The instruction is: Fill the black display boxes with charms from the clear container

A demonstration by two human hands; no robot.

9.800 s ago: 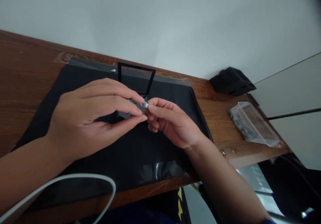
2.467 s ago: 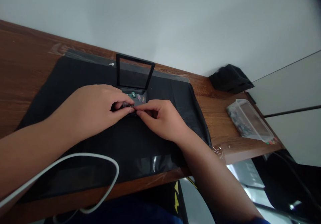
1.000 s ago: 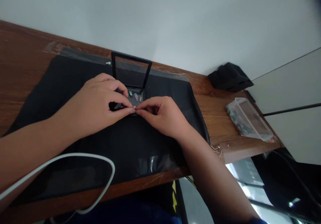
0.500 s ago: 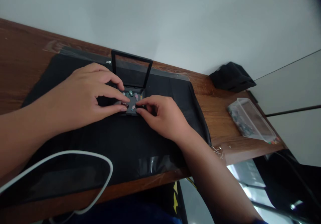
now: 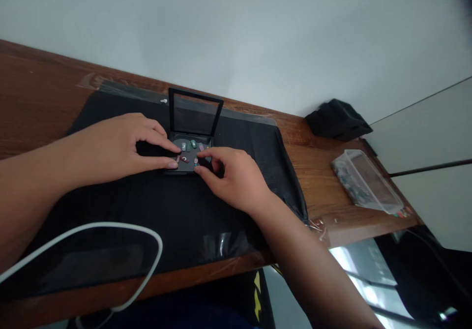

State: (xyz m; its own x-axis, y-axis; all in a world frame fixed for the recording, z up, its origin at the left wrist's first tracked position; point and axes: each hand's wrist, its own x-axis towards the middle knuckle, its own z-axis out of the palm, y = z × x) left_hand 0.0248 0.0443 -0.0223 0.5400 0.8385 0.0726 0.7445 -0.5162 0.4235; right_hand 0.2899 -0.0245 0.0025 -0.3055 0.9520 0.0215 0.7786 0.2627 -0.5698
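Surface: brown wooden bench (image 5: 44,98), mostly covered by a black mat (image 5: 177,211) under clear film.
Room: plain white wall (image 5: 236,34) directly behind the far edge of the bench.
Loose items: white cable (image 5: 110,226) looping over the near left of the mat; dark folded object (image 5: 337,120) at far right, against the wall.
Hard to read: the small pieces (image 5: 193,144) are too small to identify. Both hands cover part of the case tray.
Container 1: small black case (image 5: 186,165) at mat centre, clear lid (image 5: 193,115) hinged upright. Coloured pieces lie in the tray.
Container 2: clear plastic box (image 5: 363,181) at the right end of the bench, small coloured bits inside.
Left hand (image 5: 121,147): fingers narrowly parted, tips resting on the left side of the case.
Right hand (image 5: 232,176): fingers curled, thumb and forefinger tips at the tray's right. Cannot tell whether a piece is pinched.
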